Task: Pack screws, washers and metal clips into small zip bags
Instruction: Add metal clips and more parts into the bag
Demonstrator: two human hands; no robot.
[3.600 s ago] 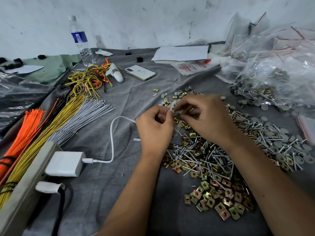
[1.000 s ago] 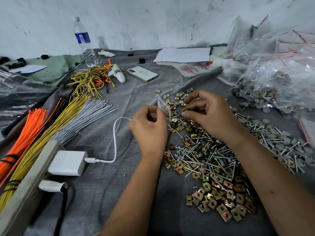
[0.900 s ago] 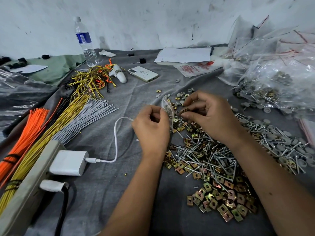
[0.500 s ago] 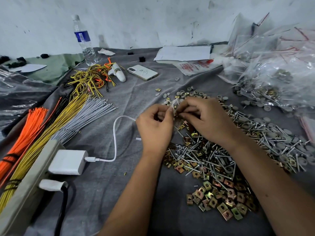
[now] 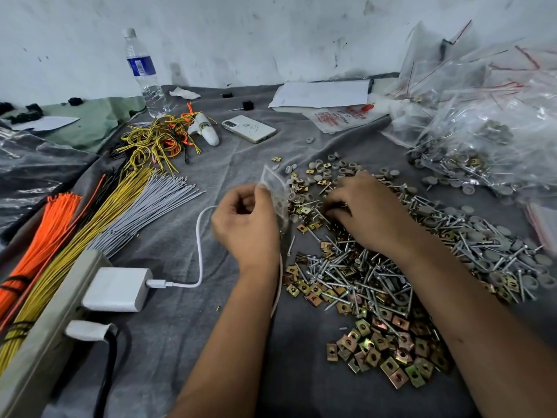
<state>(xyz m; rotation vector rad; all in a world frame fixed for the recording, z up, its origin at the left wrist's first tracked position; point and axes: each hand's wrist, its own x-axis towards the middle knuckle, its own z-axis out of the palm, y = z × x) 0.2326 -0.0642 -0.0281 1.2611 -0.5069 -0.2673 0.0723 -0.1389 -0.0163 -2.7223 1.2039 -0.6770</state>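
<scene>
Left hand [image 5: 245,223]: fingers curled, pinching small clear plastic zip bag [image 5: 275,191] held upright just left of the hardware pile, bag slightly blurred.
Right hand [image 5: 366,214]: palm down on the far part of the pile, fingers curled into the parts; cannot tell what it holds, if anything.
Hardware pile: mixed silver screws [image 5: 358,276], grey round washers [image 5: 482,239] and brass-coloured square metal clips [image 5: 388,351] spread on grey cloth [image 5: 180,327]; clips mostly at near end, washers at far and right side.
Right of pile: heap of clear bags with packed hardware [image 5: 488,137].
Left of pile: white charger block [image 5: 116,289] with white cable [image 5: 200,242], bundles of orange, yellow and grey wires [image 5: 90,224].
Beyond pile: white phone [image 5: 248,128], clear plastic water bottle [image 5: 144,73], white paper sheets [image 5: 324,93].
</scene>
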